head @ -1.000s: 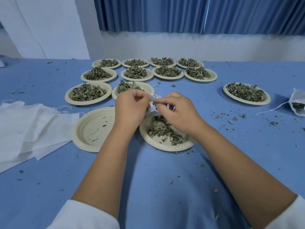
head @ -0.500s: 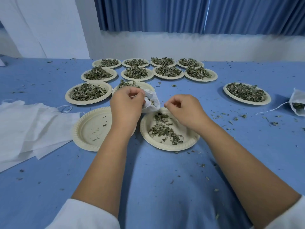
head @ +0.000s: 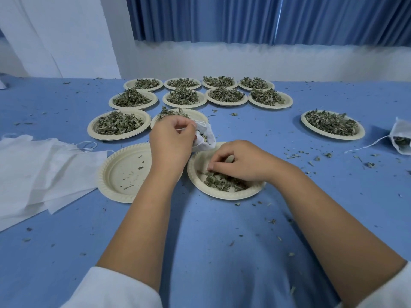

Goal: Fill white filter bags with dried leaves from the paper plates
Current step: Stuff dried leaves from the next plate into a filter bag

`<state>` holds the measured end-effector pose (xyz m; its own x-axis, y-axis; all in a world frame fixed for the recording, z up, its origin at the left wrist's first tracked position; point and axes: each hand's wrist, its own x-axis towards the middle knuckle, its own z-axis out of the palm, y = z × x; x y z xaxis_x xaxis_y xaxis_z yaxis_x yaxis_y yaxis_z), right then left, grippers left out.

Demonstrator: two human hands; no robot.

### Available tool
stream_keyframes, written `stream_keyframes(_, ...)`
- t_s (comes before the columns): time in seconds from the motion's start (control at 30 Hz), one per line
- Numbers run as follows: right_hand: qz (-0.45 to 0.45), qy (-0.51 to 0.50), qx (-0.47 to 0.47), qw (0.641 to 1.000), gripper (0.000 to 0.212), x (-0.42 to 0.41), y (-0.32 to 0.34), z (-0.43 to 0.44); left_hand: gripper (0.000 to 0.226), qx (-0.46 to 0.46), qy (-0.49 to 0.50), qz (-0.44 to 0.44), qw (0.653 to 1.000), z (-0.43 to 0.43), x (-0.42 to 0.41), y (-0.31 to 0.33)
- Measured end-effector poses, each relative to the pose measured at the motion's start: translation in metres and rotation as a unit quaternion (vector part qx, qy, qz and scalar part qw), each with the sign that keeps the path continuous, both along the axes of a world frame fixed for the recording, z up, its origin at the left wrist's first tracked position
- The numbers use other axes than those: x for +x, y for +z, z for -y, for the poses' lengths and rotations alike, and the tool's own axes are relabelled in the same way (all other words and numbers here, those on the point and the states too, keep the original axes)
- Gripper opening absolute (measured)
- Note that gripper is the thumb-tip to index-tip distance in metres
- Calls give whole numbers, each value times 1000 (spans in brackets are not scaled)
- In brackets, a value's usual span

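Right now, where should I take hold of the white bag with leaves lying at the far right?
Probably pinch the rim of its open mouth, coming from the near left. The white bag lies on its side, leaves showing at that opening, drawstring trailing left; lifting the closed end would likely spill them.

Blue tablecloth (head: 222, 252) reaches a white wall (head: 244, 61) (far side) under pleated blue curtains (head: 266, 18).

head cam | looks forward and down | close over hands (head: 200, 152) | table (head: 211, 230) beyond
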<state>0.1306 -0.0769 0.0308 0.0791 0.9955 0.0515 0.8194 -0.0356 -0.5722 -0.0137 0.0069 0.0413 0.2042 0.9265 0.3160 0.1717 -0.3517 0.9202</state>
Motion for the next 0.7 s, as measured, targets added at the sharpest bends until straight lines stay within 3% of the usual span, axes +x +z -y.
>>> stream_keyframes(0.1, -16, -19, -37, 999, 6, 9, 11, 7, 11, 8, -5, -8, 1000, 0, 1, -1)
stream_keyframes(0.17, -32, -38, -104, 993, 29, 12, 15, 11, 10, 9, -5, -10, 1000, 0, 2, -2)
stream_keyframes(0.23, -41, -53, -152, 986, 37, 8, 15, 12, 10, 12, -4, -14, 1000, -1, 2, -2)
stream_keyframes(0.4, -126, -54, -131, 982, 25, 3, 16, 11, 13, 22, -1, -27, 999, -1, 2, -3)
stream_keyframes(0.57, 45, 4, -168, 985, 64, 14, 23, 19, 11, 14, 0, -25, 1000, -1, 2, -3)
stream_keyframes(0.7, 51, 57, -150, 986, 74, 6, 16, 13, 10, 18, 0, -28, 999, -2, 2, -3)
